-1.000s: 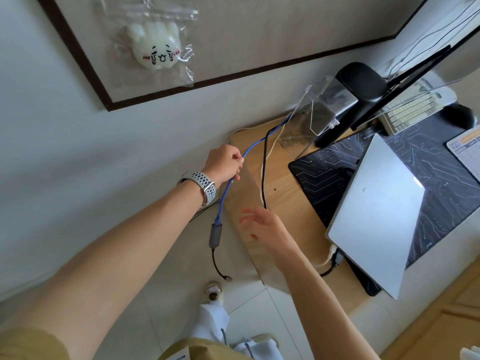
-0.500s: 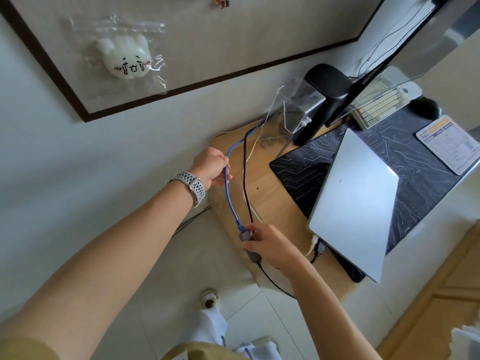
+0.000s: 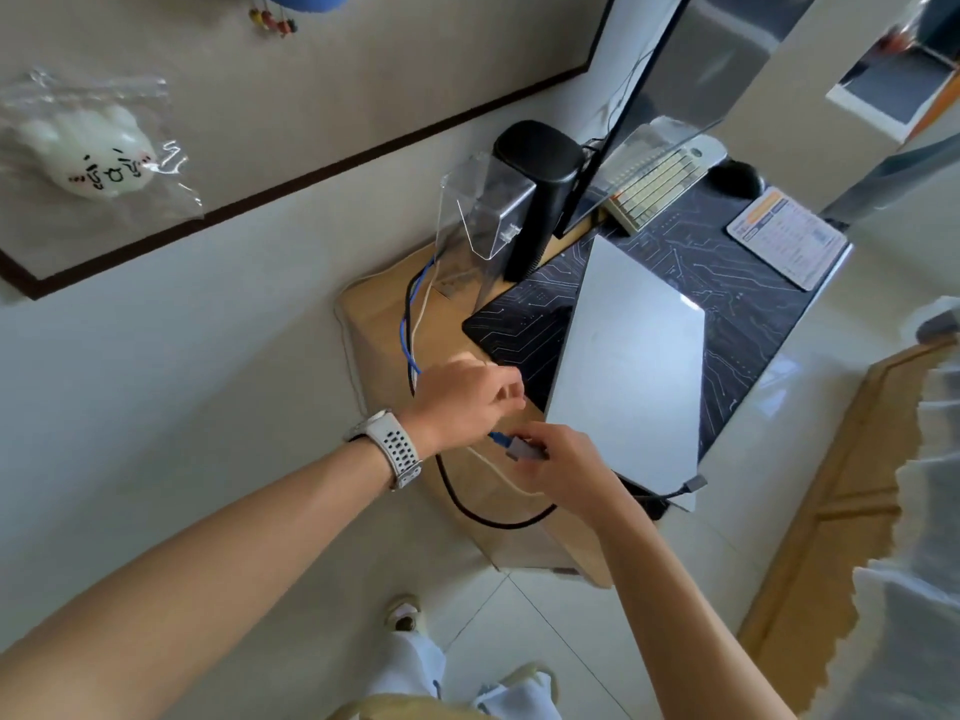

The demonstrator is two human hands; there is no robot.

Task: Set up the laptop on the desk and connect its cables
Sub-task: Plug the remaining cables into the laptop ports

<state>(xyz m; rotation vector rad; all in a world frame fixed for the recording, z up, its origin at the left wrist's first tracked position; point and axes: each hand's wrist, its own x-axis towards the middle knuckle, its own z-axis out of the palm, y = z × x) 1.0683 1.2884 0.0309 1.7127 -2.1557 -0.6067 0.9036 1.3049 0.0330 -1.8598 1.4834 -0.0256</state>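
Laptop (image 3: 631, 366) seen closed, silver lid up, lying on a dark desk mat (image 3: 727, 283) printed with a pale circuit-trace pattern, right of frame centre. No logo or writing can be made out on the lid. Mat laid on a light wooden desk (image 3: 379, 324), whose bare corner shows at centre frame.

Blue cable (image 3: 405, 324) is run from the upper part of the desk down to the hands, beside a black cable (image 3: 467, 504) that loops along the desk's lower edge, and a thin white cable (image 3: 426, 298). A grey adapter (image 3: 519, 452) on the blue cable's end is pinched in the right hand (image 3: 563, 470), just beside the laptop's near-left edge. Left hand (image 3: 462, 402), a white perforated watch strap (image 3: 395, 449) on its wrist, is curled loosely above the adapter; whether the cable is gripped in it cannot be told.

A small grey plug (image 3: 693, 483) on a black lead is seen at the laptop's lower corner.

Upper centre: a black cylindrical speaker (image 3: 540, 189), a clear acrylic stand (image 3: 478, 215), a monitor edge (image 3: 618, 111), a pale keyboard (image 3: 660, 184). A printed card (image 3: 787, 236) with an orange header is lying on the mat at upper right; its text is too small to be read. A bagged white plush (image 3: 88, 153) with a drawn face is pinned on a board at upper left.
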